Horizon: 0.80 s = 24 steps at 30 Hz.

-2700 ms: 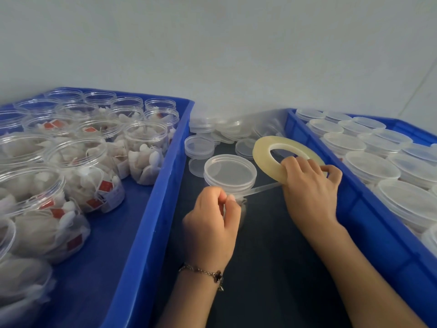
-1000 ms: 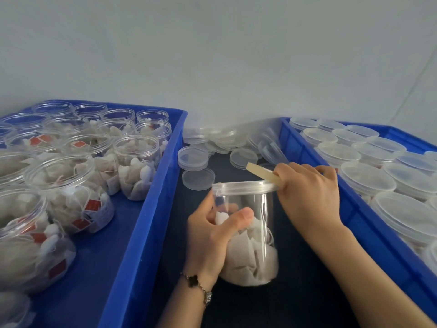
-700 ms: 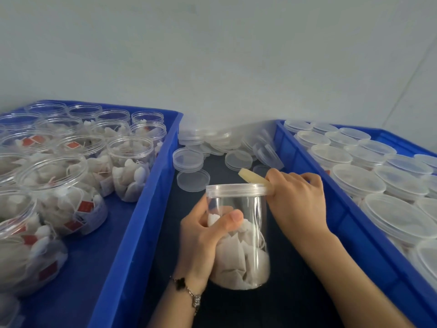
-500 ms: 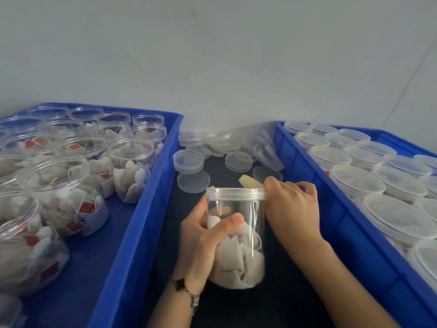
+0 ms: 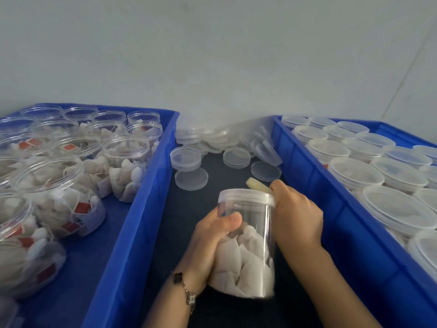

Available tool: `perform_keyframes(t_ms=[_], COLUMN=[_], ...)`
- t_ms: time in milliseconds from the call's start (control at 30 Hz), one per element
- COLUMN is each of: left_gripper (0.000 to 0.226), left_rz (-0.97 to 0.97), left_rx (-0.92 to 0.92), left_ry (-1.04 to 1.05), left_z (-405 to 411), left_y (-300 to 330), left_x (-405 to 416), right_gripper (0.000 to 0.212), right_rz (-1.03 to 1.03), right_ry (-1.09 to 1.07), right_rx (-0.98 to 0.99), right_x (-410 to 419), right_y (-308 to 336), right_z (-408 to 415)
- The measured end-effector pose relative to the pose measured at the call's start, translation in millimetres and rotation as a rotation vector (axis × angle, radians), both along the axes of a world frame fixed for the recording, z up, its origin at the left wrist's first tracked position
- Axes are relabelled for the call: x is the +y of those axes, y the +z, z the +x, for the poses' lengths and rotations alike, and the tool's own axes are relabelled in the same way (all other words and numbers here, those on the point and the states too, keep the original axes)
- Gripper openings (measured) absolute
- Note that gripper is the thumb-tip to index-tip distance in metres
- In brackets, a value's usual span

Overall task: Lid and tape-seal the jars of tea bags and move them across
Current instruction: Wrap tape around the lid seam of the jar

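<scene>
Head view: a lidded jar [image 5: 248, 237] of tea bags is gripped by the left hand [image 5: 212, 242] on the dark surface between two blue crates [image 5: 151, 185]. At its lid rim, the right hand [image 5: 295, 216] apparently holds a tape roll [image 5: 256, 185], mostly hidden.

No text can be read; the red tags [image 5: 83, 207] (on tea bags) look blank or blurred.
</scene>
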<state>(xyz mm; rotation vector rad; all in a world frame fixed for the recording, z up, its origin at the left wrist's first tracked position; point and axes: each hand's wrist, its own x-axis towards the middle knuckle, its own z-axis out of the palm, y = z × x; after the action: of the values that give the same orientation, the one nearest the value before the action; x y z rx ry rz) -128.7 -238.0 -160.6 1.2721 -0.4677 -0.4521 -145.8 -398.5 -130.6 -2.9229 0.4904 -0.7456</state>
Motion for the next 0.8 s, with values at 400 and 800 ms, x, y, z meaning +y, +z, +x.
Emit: perform_keyframes(t_ms=[400, 800], left_gripper=[0.118, 0.056], left_rz=[0.028, -0.194], left_rx=[-0.090, 0.173], left_ry=[0.119, 0.281], left_z=[5.9, 1.0], left_y=[2.2, 3.3], left_x=[-2.4, -0.9], right_gripper=[0.010, 0.038], right_rz=[-0.120, 0.575], right_ry=[0.141, 0.538], right_rx=[0.133, 0.371], right_x=[3.4, -28.5], right_y=[13.9, 23.7], right_z=[-3.4, -18.2])
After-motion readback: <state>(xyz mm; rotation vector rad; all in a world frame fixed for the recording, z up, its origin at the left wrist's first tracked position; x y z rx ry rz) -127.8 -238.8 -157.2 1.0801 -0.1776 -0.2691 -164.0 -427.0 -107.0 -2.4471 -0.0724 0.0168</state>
